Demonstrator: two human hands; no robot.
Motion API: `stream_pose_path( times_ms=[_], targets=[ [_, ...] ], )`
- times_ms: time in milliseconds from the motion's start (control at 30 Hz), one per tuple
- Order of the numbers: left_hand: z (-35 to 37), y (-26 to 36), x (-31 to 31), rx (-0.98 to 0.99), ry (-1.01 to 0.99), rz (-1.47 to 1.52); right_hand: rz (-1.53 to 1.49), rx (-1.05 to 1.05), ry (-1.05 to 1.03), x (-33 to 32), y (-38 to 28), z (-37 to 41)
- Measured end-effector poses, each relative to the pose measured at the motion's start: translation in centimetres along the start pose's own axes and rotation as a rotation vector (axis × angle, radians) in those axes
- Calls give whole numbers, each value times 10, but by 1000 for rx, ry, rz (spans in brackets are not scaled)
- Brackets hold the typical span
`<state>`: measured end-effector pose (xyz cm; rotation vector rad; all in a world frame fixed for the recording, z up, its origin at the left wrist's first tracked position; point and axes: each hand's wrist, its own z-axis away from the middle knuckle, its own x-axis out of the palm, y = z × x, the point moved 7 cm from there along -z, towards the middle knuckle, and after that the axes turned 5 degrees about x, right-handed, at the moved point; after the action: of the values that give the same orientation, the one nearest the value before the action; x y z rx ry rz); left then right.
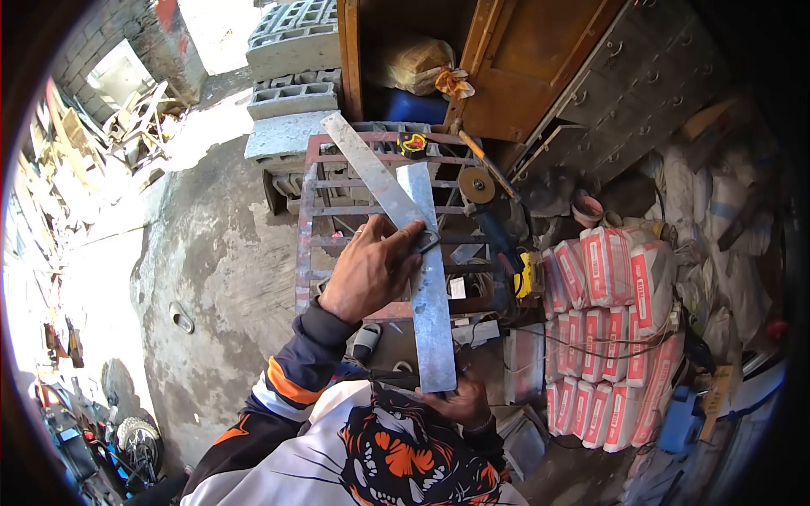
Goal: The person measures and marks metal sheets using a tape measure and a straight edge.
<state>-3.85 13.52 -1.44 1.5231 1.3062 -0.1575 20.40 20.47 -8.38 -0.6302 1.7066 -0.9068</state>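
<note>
My left hand [371, 268] is closed, its thumb and index finger pressed at the lower end of a worn, flat metal bar [367, 164] that slants up and to the left. That bar lies across a longer, shiny metal strip [432, 325]. By the fingertips, a small dark piece [429, 242] sits on the crossing. The near end of the long strip rests in my right hand [462, 401], whose fingers are partly hidden beneath it. Under both pieces stands a rusty slatted metal frame [305, 228].
A tape measure [412, 145], a hammer [488, 164] and an angle grinder with a cutting disc [477, 185] lie on the frame's far and right side. Stacked red-and-white bags [607, 337] stand at right. Concrete blocks [294, 55] and a wooden cabinet [531, 59] are behind.
</note>
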Motion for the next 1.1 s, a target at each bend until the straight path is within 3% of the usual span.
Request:
stream_pose_path(
  times_ms=[100,167,233,333,367,433,533,700,800,867,967,1033,1100],
  targets=[
    [-6,-4,-5,33,12,8,7,-5,14,-1,4,1],
    [-7,-11,-37,-52,126,30,-3,-11,23,-2,7,1],
    [-1,-45,-82,-132,357,298,-26,172,20,-2,17,10],
    [6,-50,-173,107,558,560,-17,135,47,-11,6,1],
    [13,-47,-193,-49,717,524,-34,128,61,-14,2,-2],
    [11,-60,-211,-225,699,723,-23,127,44,-12,1,-1],
    [1,-122,-180,-295,366,1035,-21,149,41,-8,7,7],
    [-14,-167,-50,-638,-96,1207,39,103,76,-10,8,6],
    [-25,-165,-16,-722,-138,1262,12,152,32,-7,0,3],
    [-32,-163,-2,-727,-241,1295,-296,336,141,-8,3,3],
    [-39,-165,12,-726,-200,1309,-145,332,56,0,5,8],
    [-41,-163,14,-700,-277,1320,-245,386,106,2,11,11],
    [-45,-152,15,-625,-375,1299,-52,226,10,5,7,9]
  ],
)
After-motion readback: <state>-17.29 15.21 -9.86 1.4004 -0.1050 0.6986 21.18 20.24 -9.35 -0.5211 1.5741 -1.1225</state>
